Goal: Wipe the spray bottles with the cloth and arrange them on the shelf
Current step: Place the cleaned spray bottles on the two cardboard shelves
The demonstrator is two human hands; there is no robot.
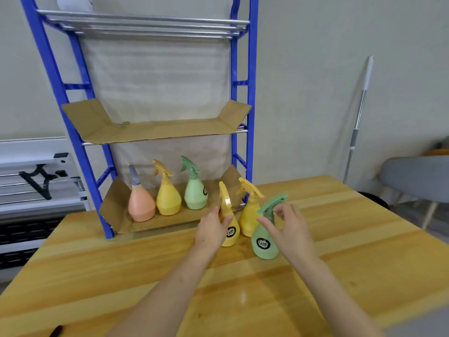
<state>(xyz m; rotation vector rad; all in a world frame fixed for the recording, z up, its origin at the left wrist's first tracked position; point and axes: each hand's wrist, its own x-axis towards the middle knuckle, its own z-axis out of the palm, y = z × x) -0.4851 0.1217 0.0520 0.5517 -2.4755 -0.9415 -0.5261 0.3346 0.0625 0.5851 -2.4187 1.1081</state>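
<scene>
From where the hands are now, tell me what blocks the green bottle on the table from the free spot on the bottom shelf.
The green bottle has two yellow bottles standing between it and the bottom shelf's free right end, and the left hand is there too.

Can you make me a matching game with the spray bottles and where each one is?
Things:
1. peach spray bottle
2. green spray bottle with a hand beside it
3. cardboard sheet
4. metal pole

Places:
A. leaning on the wall to the right
B. on the middle shelf of the blue rack
C. leftmost on the bottom shelf
D. on the wooden table, by the right hand

Pairs: 1-C, 2-D, 3-B, 4-A
</scene>
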